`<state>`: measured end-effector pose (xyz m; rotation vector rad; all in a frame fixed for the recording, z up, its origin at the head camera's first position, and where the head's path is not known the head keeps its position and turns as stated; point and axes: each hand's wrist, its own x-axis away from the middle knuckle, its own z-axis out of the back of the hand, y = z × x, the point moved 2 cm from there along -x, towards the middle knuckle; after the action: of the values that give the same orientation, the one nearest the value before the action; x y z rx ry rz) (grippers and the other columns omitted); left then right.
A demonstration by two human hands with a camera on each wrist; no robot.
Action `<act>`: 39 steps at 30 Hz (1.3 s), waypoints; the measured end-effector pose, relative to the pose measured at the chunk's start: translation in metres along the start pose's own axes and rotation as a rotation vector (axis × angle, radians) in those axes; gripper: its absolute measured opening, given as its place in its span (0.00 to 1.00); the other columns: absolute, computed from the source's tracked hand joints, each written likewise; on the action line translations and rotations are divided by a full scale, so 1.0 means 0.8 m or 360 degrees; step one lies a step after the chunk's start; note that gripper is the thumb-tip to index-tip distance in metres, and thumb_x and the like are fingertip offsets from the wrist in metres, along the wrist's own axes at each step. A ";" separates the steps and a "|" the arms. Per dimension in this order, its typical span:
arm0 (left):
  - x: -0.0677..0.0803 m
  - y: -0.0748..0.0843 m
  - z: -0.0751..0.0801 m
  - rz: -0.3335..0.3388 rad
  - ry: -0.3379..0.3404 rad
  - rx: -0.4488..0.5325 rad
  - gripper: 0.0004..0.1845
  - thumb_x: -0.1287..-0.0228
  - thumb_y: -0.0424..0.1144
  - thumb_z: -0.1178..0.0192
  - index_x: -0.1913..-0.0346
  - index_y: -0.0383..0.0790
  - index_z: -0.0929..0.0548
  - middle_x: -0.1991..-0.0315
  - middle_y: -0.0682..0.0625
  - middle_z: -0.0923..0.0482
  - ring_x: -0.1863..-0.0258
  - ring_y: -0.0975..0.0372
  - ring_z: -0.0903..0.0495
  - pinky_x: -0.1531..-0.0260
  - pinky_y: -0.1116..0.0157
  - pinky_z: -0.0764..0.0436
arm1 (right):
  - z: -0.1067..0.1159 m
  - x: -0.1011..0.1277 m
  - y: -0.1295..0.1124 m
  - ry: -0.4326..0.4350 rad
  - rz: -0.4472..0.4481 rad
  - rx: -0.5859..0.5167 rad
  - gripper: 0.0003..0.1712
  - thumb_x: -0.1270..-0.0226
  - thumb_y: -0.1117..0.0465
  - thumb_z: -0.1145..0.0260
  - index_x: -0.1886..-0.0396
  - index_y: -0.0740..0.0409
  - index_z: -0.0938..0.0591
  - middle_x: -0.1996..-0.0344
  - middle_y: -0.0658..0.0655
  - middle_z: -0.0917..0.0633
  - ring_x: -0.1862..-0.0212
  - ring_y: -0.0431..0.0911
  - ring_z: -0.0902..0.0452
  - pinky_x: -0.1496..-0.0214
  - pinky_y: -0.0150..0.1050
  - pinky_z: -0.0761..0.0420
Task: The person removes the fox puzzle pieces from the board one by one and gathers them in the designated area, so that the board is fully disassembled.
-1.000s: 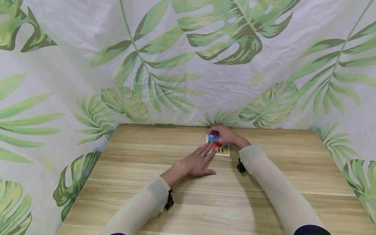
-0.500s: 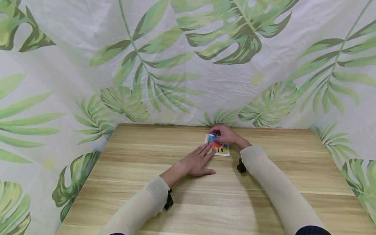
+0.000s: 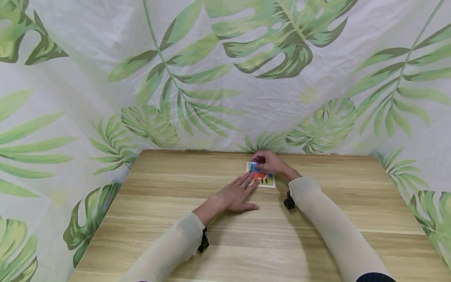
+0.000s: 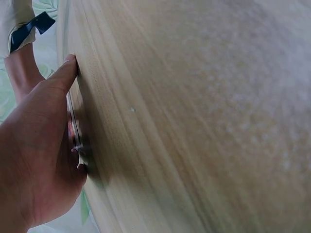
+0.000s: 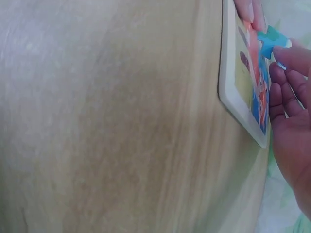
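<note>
A small white-framed puzzle board (image 3: 269, 181) with a colourful picture lies on the wooden table (image 3: 176, 188) near its far edge. My left hand (image 3: 243, 187) lies flat on the table, its straight fingertips touching the board's left edge. In the left wrist view the left hand (image 4: 43, 145) rests against the board's thin edge (image 4: 73, 131). My right hand (image 3: 263, 163) curls over the board's far part and pinches a blue puzzle piece (image 5: 271, 37), tilted up off the picture. In the right wrist view the board's white rim (image 5: 232, 97) shows beside the right hand (image 5: 286, 92).
A leaf-printed white cloth (image 3: 225, 78) hangs behind and around the table. Bare wood stretches left, right and toward me from the board. Both forearms wear pale sleeves (image 3: 327, 223) with black wrist straps (image 3: 289, 201).
The right hand's fingers have shifted slightly over the board's far part, with the blue piece lower against the picture. The left hand has stayed in place.
</note>
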<state>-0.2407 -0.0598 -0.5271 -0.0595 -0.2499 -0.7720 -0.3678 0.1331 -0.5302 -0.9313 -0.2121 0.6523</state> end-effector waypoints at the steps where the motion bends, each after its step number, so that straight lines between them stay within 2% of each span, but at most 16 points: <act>1: 0.000 0.000 0.000 0.0000 -0.0002 0.0003 0.50 0.23 0.75 0.61 0.12 0.46 0.55 0.12 0.41 0.66 0.13 0.50 0.64 0.16 0.54 0.51 | 0.000 0.000 -0.001 0.0004 -0.0005 -0.0013 0.13 0.30 0.74 0.30 0.49 0.66 0.12 0.58 0.61 0.11 0.59 0.46 0.16 0.55 0.35 0.18; 10: -0.003 -0.002 -0.005 -0.0006 -0.0008 0.0061 0.50 0.22 0.74 0.60 0.12 0.45 0.56 0.13 0.40 0.69 0.13 0.50 0.67 0.16 0.53 0.54 | 0.004 0.007 -0.006 0.0062 -0.0071 -0.0212 0.13 0.29 0.73 0.32 0.47 0.72 0.14 0.59 0.63 0.12 0.64 0.43 0.20 0.63 0.32 0.21; 18: -0.002 -0.002 -0.007 -0.0020 0.0005 0.0089 0.50 0.22 0.73 0.59 0.12 0.44 0.56 0.13 0.39 0.68 0.13 0.48 0.66 0.16 0.52 0.55 | 0.014 0.021 -0.009 0.0058 -0.0148 -0.0274 0.14 0.28 0.71 0.31 0.46 0.72 0.14 0.58 0.63 0.12 0.61 0.44 0.19 0.58 0.34 0.19; 29: 0.001 -0.003 -0.004 -0.0041 0.0052 0.0136 0.50 0.22 0.72 0.58 0.12 0.44 0.55 0.13 0.39 0.65 0.13 0.47 0.64 0.16 0.51 0.53 | 0.038 0.045 -0.013 0.0012 -0.0208 -0.0256 0.16 0.27 0.70 0.31 0.42 0.72 0.15 0.52 0.67 0.12 0.57 0.49 0.18 0.53 0.42 0.16; 39: 0.000 -0.003 -0.004 -0.0036 0.0051 0.0139 0.50 0.22 0.73 0.58 0.12 0.44 0.55 0.13 0.39 0.66 0.13 0.48 0.64 0.16 0.51 0.54 | 0.067 0.075 0.004 0.0074 -0.0300 -0.0205 0.16 0.29 0.70 0.30 0.43 0.70 0.14 0.53 0.66 0.12 0.55 0.50 0.19 0.54 0.35 0.18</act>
<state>-0.2414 -0.0619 -0.5305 0.0382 -0.2542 -0.7833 -0.3453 0.2069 -0.5071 -1.0354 -0.2990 0.4465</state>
